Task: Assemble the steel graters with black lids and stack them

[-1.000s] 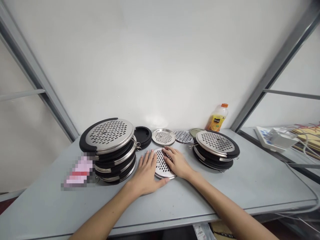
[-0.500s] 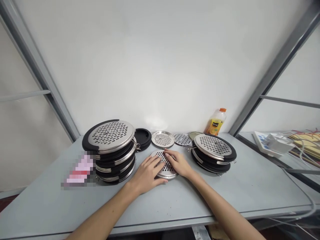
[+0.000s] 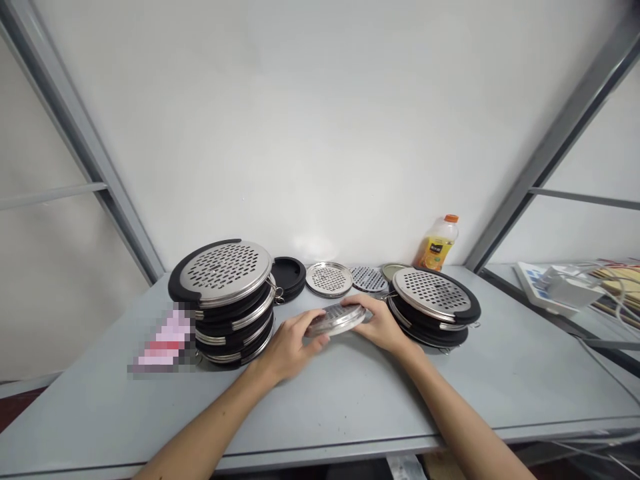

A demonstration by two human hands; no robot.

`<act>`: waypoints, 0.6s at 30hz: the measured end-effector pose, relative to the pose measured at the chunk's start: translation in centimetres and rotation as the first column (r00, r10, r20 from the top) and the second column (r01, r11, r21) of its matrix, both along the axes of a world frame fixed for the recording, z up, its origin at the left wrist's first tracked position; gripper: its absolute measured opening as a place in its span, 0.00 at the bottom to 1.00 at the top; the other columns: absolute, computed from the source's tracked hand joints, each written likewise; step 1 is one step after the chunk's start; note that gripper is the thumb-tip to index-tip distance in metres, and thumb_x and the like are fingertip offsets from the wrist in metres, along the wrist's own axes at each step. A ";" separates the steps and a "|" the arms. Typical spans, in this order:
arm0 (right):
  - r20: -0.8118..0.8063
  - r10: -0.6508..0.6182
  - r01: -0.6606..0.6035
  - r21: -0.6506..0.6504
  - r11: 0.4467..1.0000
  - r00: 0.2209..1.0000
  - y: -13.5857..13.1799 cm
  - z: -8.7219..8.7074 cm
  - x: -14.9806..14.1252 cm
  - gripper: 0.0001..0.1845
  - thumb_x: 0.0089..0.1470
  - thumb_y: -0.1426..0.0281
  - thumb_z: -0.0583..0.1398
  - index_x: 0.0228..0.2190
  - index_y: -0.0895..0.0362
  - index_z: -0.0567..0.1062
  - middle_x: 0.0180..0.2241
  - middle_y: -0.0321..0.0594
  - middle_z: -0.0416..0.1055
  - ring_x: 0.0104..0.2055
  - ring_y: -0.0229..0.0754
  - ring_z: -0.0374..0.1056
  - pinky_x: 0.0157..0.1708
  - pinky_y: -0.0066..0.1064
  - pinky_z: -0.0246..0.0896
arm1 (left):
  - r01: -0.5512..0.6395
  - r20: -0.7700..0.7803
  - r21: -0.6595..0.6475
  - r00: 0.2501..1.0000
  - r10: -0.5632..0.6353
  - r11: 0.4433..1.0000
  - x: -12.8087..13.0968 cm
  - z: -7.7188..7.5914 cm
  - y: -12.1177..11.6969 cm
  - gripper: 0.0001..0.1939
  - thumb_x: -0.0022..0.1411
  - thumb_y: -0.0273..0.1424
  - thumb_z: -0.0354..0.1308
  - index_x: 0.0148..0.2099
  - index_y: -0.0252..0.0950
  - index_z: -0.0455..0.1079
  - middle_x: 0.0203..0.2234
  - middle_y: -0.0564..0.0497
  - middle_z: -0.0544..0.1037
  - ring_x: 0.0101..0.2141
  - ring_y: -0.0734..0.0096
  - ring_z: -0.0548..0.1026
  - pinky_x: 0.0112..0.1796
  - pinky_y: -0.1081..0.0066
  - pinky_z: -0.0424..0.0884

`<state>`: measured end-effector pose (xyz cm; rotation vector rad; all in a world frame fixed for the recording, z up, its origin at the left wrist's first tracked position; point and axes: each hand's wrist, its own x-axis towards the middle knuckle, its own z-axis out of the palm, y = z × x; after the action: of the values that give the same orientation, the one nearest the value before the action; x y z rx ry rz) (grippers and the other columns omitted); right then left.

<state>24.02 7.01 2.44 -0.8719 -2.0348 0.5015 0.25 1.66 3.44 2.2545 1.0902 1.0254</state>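
Observation:
Between my hands a round perforated metal grater plate point(image 3: 336, 321) is held tilted, its near edge facing me, above the table. My left hand point(image 3: 295, 343) grips its left rim, thumb at the near side and fingers behind. On the opposite rim, my right hand point(image 3: 377, 323) is closed with its fingers over the top and thumb low. To the left rises a stack of round graters with black rims point(image 3: 225, 273). A shorter stack of the same kind point(image 3: 433, 293) stands just right of my right hand. Small wire loops stick out from both stacks.
Along the wall lie black round bases point(image 3: 289, 279), a silver perforated disc point(image 3: 329, 279), a slotted disc point(image 3: 369, 279) and a plain greenish disc point(image 3: 395, 270). An orange-capped juice bottle point(image 3: 438, 243) stands behind the right stack. A white power strip point(image 3: 543, 287) is at far right.
Both hands lay flat over the grater plate on the table; now they grip its rim from the sides and have lifted and tilted it. The view has shifted slightly.

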 end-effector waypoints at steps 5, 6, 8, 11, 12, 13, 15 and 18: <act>0.028 0.015 -0.017 0.097 0.995 0.999 0.2 -0.4 0.2 0.15 0.50 0.62 0.64 0.39 0.56 0.76 0.39 0.46 0.76 0.42 0.48 0.72 0.44 0.40 0.66 | 0.028 -0.010 0.000 1.000 -0.028 1.000 0.1 -0.5 0.3 0.24 0.59 0.25 0.56 0.58 0.41 0.64 0.53 0.49 0.72 0.52 0.62 0.70 0.53 0.63 0.65; 0.033 0.009 -0.012 0.105 0.994 0.999 0.2 -0.4 0.3 0.14 0.50 0.63 0.64 0.39 0.55 0.76 0.39 0.46 0.76 0.42 0.48 0.72 0.44 0.39 0.66 | 0.033 0.000 -0.003 0.999 -0.033 0.999 0.1 -0.5 0.3 0.24 0.59 0.23 0.54 0.58 0.42 0.64 0.53 0.50 0.72 0.52 0.62 0.70 0.54 0.63 0.65; 0.030 -0.012 0.008 0.112 0.994 0.999 0.1 -0.4 0.3 0.14 0.49 0.63 0.65 0.38 0.55 0.77 0.37 0.46 0.77 0.40 0.48 0.72 0.43 0.39 0.66 | 0.042 0.023 -0.015 0.999 -0.041 0.999 0.2 -0.4 0.3 0.24 0.59 0.22 0.53 0.57 0.42 0.64 0.52 0.50 0.73 0.51 0.63 0.71 0.52 0.63 0.66; -0.002 -0.051 0.051 0.092 0.994 0.999 -0.1 -0.1 0.1 0.14 0.46 0.63 0.65 0.37 0.55 0.77 0.36 0.44 0.77 0.39 0.48 0.72 0.42 0.39 0.66 | 0.045 0.074 -0.049 0.996 -0.042 0.998 0.3 -0.3 0.3 0.21 0.61 0.24 0.54 0.56 0.42 0.65 0.49 0.49 0.74 0.48 0.62 0.73 0.50 0.63 0.68; -0.017 -0.060 0.061 0.071 0.996 0.998 -0.2 0.1 0.0 0.16 0.45 0.63 0.66 0.37 0.55 0.77 0.36 0.44 0.76 0.39 0.48 0.72 0.43 0.39 0.66 | 0.049 0.092 -0.064 0.995 -0.043 0.997 0.3 -0.3 0.3 0.20 0.61 0.25 0.54 0.55 0.41 0.65 0.49 0.49 0.75 0.47 0.61 0.73 0.49 0.63 0.69; -0.028 -0.062 0.063 0.039 0.997 0.998 -0.3 0.3 -0.1 0.17 0.44 0.63 0.67 0.37 0.55 0.77 0.37 0.44 0.76 0.40 0.48 0.71 0.44 0.40 0.65 | 0.052 0.108 -0.077 0.993 -0.044 0.996 0.4 -0.2 0.3 0.19 0.61 0.25 0.53 0.55 0.40 0.66 0.48 0.49 0.75 0.46 0.62 0.74 0.48 0.64 0.70; -0.050 -0.035 0.032 -0.048 0.998 0.998 -0.6 0.8 -0.2 0.20 0.43 0.62 0.67 0.40 0.55 0.77 0.40 0.44 0.76 0.44 0.50 0.71 0.48 0.42 0.63 | 0.046 0.131 -0.093 0.991 -0.034 0.995 0.3 -0.2 0.4 0.18 0.62 0.26 0.53 0.54 0.40 0.66 0.46 0.48 0.75 0.45 0.63 0.75 0.47 0.65 0.70; -0.105 0.046 -0.063 -0.165 0.984 0.993 -0.8 1.3 -0.1 0.21 0.46 0.62 0.66 0.43 0.56 0.76 0.44 0.45 0.75 0.48 0.52 0.69 0.52 0.44 0.60 | 0.020 0.130 -0.083 0.991 -0.010 0.996 0.2 0.1 0.3 0.15 0.63 0.29 0.54 0.53 0.39 0.66 0.44 0.49 0.76 0.44 0.63 0.75 0.46 0.66 0.70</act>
<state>23.89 6.25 3.78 -0.8735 -1.9486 0.7428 0.50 1.97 3.53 2.0958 1.0401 1.0833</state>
